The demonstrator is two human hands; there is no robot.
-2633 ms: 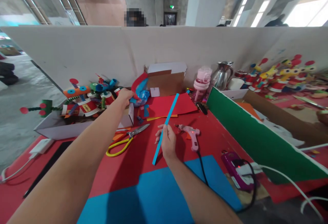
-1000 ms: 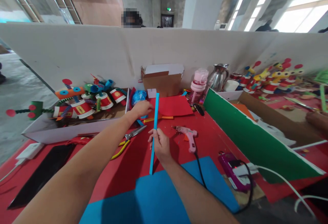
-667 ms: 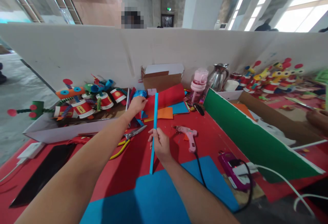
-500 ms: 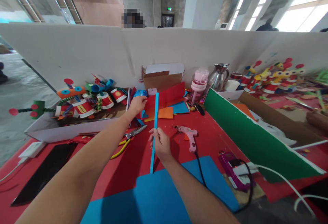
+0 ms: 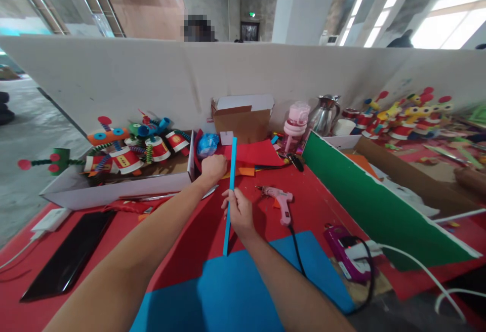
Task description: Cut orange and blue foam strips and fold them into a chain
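Note:
My right hand (image 5: 239, 211) pinches a long, narrow strip of blue paper (image 5: 233, 165) near its middle. The strip stands nearly upright in view, its lower end close to a large blue sheet (image 5: 231, 291). Farther off, at the left edge of a pile of coloured paper, my left hand (image 5: 214, 167) is closed with its fingers turned away from me; what they grip, if anything, is hidden. Beside it a red sheet (image 5: 258, 153) lies over the pile, and an orange piece (image 5: 246, 171) shows underneath. My left forearm covers most of the scissors (image 5: 210, 192).
A pink glue gun (image 5: 279, 199) with a black cord lies to the right. Paper-cup figures (image 5: 127, 160) fill a white box at left. A green-sided box (image 5: 372, 205), a purple power block (image 5: 347, 253), a pink bottle (image 5: 295, 127) and a black tablet (image 5: 68, 256) surround the workspace.
My left hand has moved slightly right and nearer, and the raised red sheet now lies down on the pile. My right hand keeps the blue strip in nearly the same place.

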